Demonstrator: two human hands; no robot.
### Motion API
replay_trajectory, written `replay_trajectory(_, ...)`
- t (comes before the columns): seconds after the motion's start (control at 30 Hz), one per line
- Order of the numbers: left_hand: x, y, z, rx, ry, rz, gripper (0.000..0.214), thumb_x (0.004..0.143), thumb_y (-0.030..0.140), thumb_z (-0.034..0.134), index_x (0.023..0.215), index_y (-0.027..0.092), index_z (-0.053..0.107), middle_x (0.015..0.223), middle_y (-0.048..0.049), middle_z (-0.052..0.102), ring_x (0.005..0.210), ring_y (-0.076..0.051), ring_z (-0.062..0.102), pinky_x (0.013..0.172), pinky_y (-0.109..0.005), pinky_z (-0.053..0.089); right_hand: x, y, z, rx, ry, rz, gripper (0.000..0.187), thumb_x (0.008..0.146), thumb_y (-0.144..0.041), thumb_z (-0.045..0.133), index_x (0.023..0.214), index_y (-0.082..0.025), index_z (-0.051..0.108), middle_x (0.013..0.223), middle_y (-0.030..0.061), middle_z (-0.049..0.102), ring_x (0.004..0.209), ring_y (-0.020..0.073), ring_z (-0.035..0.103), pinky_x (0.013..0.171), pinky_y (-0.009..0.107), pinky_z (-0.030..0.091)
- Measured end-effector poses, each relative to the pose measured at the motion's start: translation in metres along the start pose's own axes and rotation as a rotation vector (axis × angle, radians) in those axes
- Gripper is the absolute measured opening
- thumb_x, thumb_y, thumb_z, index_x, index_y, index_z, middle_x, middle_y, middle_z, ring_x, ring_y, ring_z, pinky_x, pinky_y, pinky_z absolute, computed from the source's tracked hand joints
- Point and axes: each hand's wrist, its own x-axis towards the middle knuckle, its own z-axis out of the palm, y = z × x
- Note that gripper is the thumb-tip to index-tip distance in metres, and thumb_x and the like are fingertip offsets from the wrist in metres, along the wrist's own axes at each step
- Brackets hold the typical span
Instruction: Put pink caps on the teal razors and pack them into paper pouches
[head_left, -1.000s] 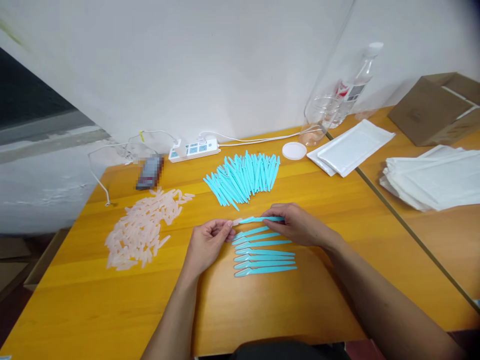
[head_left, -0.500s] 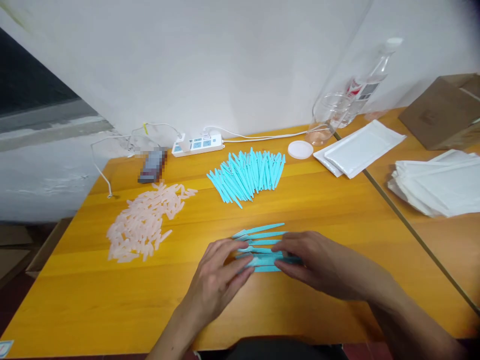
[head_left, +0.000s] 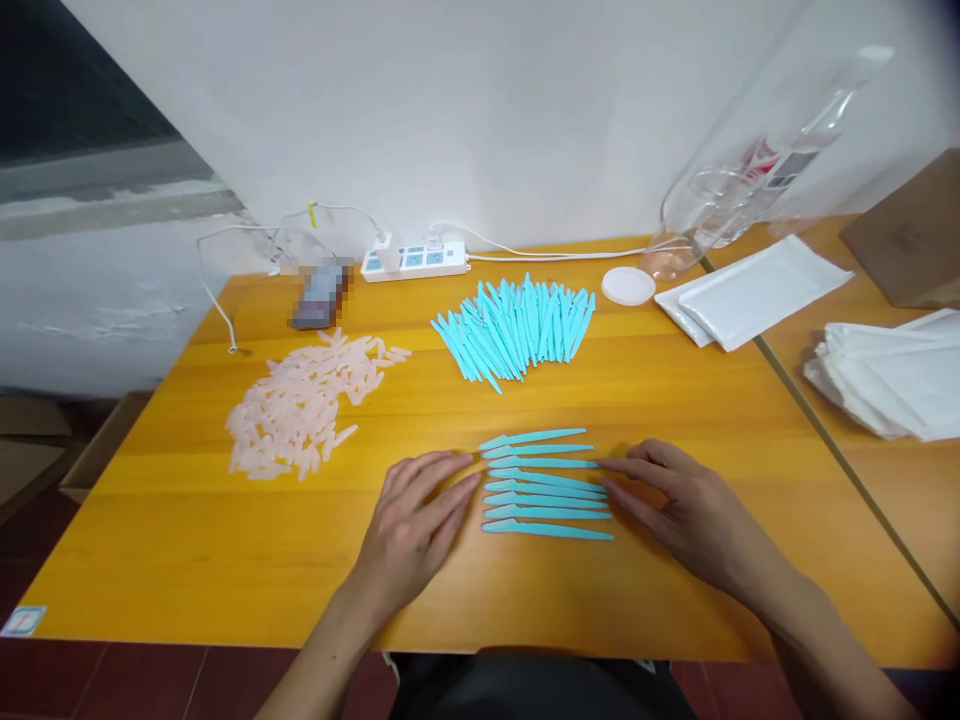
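Row of eight slim blue pieces (head_left: pixel 555 491) on the tabletop (head_left: pixel 187 560), just below the centre of the frame, directly between the two hands. Broad, notched ends toward the left of the frame, narrow tips toward the right. Long axes running across the frame, one below another: the top two rising slightly toward the right, the lowest sloping slightly down to the right.

Left hand (head_left: pixel 409 530) at lower centre-left, palm down, fingers loosely spread, fingertips just beside the broad ends. Right hand (head_left: pixel 686 505) at lower right of centre, index and thumb parted, both tips right at the narrow ends midway up the row; whether touching or barely clear, impossible to tell.

Farther up, near the middle of the frame, a blue heap (head_left: pixel 517 335) of similar pieces, fanned, with long axes mostly running up and down the frame. Left of centre, well apart from the left hand, a loose pile of pale pink pieces (head_left: pixel 300 400), pointing every which way. Above that pile, a pixelated dark object (head_left: pixel 319 300); along the wall, a white power strip (head_left: pixel 427 262). To the upper right of the blue heap, a round white lid (head_left: pixel 628 286), then white packets (head_left: pixel 780 290).
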Motion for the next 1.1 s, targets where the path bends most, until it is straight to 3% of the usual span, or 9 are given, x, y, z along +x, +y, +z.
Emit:
replay_trajectory(0.13,0.004,-0.015,-0.005,0.050,-0.070,0.023,0.045,0.095,0.009,0.054,0.135,0.029,0.059,0.140,-0.0066,0.061,0.132,-0.025,0.052,0.105,-0.046,0.044,0.002,0.004,0.008,-0.028,0.093,-0.020,0.026,0.098,-0.034,0.055,0.114,-0.024,0.072,0.094,0.0085,0.063,0.082,0.0199,0.063,0.071,0.032,0.050)
replay_trajectory(0.27,-0.008,-0.044,-0.021,0.212,0.053,-0.143,0.034,0.095,0.019,0.057,0.128,0.027,0.064,0.129,-0.0081,0.066,0.118,-0.025,0.061,0.103,-0.045,0.046,0.024,0.016,0.008,-0.029,0.150,0.125,0.028,0.095,-0.040,0.057,0.104,-0.021,0.075,0.088,0.0074,0.066,0.076,0.0198,0.063,0.071,0.033,0.050)
replay_trajectory(0.37,-0.026,-0.073,-0.037,0.417,0.128,-0.304,0.028,0.095,0.027,0.058,0.121,0.022,0.069,0.118,-0.0103,0.068,0.106,-0.027,0.064,0.097,-0.044,0.049,0.068,0.031,0.003,-0.075,0.251,0.365,0.031,0.089,-0.045,0.063,0.097,-0.018,0.074,0.079,0.0060,0.069,0.071,0.0209,0.064,0.072,0.035,0.049)
replay_trajectory(0.47,-0.041,-0.096,-0.049,0.569,0.064,-0.406,0.029,0.096,0.028,0.053,0.117,0.020,0.071,0.112,-0.0094,0.069,0.097,-0.027,0.066,0.091,-0.042,0.051,0.126,0.042,-0.005,-0.087,0.299,0.545,0.038,0.086,-0.049,0.063,0.101,-0.015,0.073,0.080,0.0082,0.072,0.079,0.0244,0.067,0.077,0.035,0.049)
replay_trajectory(0.63,-0.048,-0.107,-0.053,0.602,-0.021,-0.478,0.030,0.098,0.031,0.049,0.113,0.021,0.073,0.111,-0.0061,0.071,0.096,-0.024,0.069,0.084,-0.036,0.051,0.192,0.044,-0.010,-0.047,0.202,0.636,0.037,0.083,-0.053,0.063,0.081,-0.017,0.071,0.063,0.0087,0.069,0.078,0.0256,0.069,0.071,0.032,0.049)
replay_trajectory(0.73,-0.046,-0.106,-0.055,0.616,-0.016,-0.536,0.031,0.098,0.037,0.050,0.115,0.023,0.072,0.111,-0.0049,0.072,0.096,-0.024,0.070,0.081,-0.035,0.050,0.198,0.045,-0.004,-0.021,0.147,0.671,0.035,0.081,-0.052,0.065,0.068,-0.019,0.067,0.056,0.0067,0.067,0.072,0.0239,0.068,0.067,0.030,0.049)
replay_trajectory(0.87,-0.040,-0.107,-0.058,0.636,-0.052,-0.567,0.033,0.099,0.041,0.048,0.110,0.023,0.074,0.108,-0.0040,0.073,0.094,-0.025,0.070,0.079,-0.035,0.050,0.193,0.052,0.006,0.076,0.169,0.686,0.030,0.076,-0.048,0.071,0.075,-0.018,0.068,0.056,0.0043,0.067,0.062,0.0203,0.068,0.061,0.027,0.049)
replay_trajectory(0.97,-0.036,-0.112,-0.060,0.629,-0.084,-0.551,0.034,0.099,0.041,0.046,0.103,0.023,0.075,0.105,-0.0040,0.073,0.093,-0.024,0.069,0.079,-0.035,0.050,0.192,0.057,0.008,0.215,0.127,0.702,0.019,0.076,-0.037,0.071,0.077,-0.018,0.068,0.058,0.0028,0.068,0.053,0.0162,0.066,0.054,0.023,0.049)
replay_trajectory(1.1,-0.031,-0.121,-0.061,0.577,-0.083,-0.460,0.035,0.098,0.042,0.046,0.107,0.023,0.074,0.106,-0.0062,0.072,0.095,-0.024,0.068,0.084,-0.035,0.051,0.197,0.058,0.009,0.274,0.138,0.708,0.022,0.075,-0.037,0.073,0.079,-0.016,0.067,0.059,0.0035,0.068,0.048,0.0149,0.065,0.047,0.020,0.046)
